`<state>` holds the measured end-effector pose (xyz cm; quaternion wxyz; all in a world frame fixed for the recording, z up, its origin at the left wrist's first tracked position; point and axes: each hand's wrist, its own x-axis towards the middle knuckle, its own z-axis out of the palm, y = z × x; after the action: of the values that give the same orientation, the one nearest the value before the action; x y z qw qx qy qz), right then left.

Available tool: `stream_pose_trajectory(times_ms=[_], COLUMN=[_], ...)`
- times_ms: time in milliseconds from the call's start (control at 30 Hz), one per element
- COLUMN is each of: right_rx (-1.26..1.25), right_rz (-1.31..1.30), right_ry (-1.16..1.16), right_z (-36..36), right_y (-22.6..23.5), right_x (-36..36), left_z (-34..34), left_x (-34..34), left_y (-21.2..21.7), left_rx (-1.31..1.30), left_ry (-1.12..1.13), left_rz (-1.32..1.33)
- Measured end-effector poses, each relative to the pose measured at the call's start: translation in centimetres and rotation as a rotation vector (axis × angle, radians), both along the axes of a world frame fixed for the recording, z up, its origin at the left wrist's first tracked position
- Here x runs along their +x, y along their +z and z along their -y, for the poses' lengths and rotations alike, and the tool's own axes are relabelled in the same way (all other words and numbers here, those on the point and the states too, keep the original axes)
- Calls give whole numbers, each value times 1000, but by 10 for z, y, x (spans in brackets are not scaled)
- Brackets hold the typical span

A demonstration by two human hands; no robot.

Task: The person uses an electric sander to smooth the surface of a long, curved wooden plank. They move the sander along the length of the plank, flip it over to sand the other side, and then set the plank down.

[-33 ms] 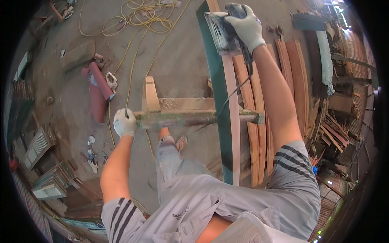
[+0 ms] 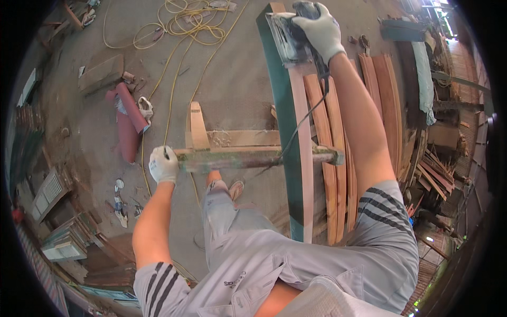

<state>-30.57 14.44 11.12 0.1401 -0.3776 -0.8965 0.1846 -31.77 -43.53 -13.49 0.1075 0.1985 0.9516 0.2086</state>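
Observation:
My right hand [image 2: 320, 34], in a white glove, is closed around a dark electric sander [image 2: 288, 41] with a dusty pale base. The sander lies against the far end of a long board [image 2: 288, 113], dark green on its left face and bare pinkish wood on the right. From the sander a black cord [image 2: 305, 119] hangs down across the board. The board rests across a worn wooden trestle beam [image 2: 232, 158]. At the beam's left end, my gloved left hand [image 2: 164, 165] is closed around the wood; its fingertips are partly hidden.
Several brown planks [image 2: 338, 153] lie right of the board. A yellow hose or cable [image 2: 193, 24] coils on the floor at the far left, near a reddish roll [image 2: 132, 108]. Slatted panels [image 2: 63, 243] stand at the left, and wood scraps [image 2: 435, 171] lie at the right.
My right hand and the sander have shifted slightly farther away along the board. My left hand stays on the beam's end.

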Motion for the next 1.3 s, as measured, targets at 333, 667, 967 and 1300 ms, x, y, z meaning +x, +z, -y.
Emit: stream_pose_trajectory(times_ms=[333, 667, 967, 1300], right_rx=[30, -84, -110, 48], right_rz=[-145, 19, -26, 83], right_ry=[80, 64, 7, -24], right_z=[-65, 55, 84, -48], right_y=[-4, 1, 16, 1], right_x=[-121, 98, 124, -94], left_z=[-8, -12, -14, -13], left_x=[-2, -6, -6, 0], left_y=[0, -8, -9, -2], left_rx=[13, -6, 4, 42], left_ry=[44, 68, 95, 69], left_rz=[-42, -105, -128, -91])
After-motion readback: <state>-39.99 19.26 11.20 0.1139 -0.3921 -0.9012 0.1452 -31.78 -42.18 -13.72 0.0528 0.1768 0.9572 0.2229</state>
